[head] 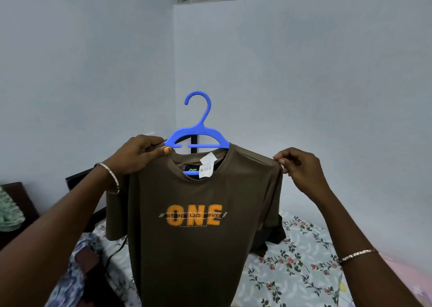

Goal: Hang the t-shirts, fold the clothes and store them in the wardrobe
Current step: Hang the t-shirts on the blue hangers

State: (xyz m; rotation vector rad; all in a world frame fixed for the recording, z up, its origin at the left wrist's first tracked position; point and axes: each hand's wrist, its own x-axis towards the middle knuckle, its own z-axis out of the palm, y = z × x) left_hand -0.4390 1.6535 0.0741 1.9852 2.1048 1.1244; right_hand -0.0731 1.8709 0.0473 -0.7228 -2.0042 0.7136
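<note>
An olive-brown t-shirt (198,248) with an orange "ONE" print hangs in front of me on a blue plastic hanger (201,129). The hanger's hook points up and its right arm is inside the shirt's shoulder, while its left arm shows above the collar. A white paper tag (207,166) dangles at the neckline. My left hand (140,155) grips the shirt's left shoulder together with the hanger's left end. My right hand (297,166) pinches the fabric at the shirt's right shoulder seam.
Below is a bed with a floral sheet (299,260). A dark garment (271,239) lies on it behind the shirt, and patterned blue clothing (77,271) lies at the lower left. A dark wooden headboard (21,206) stands at the left. Pale blue walls meet in a corner ahead.
</note>
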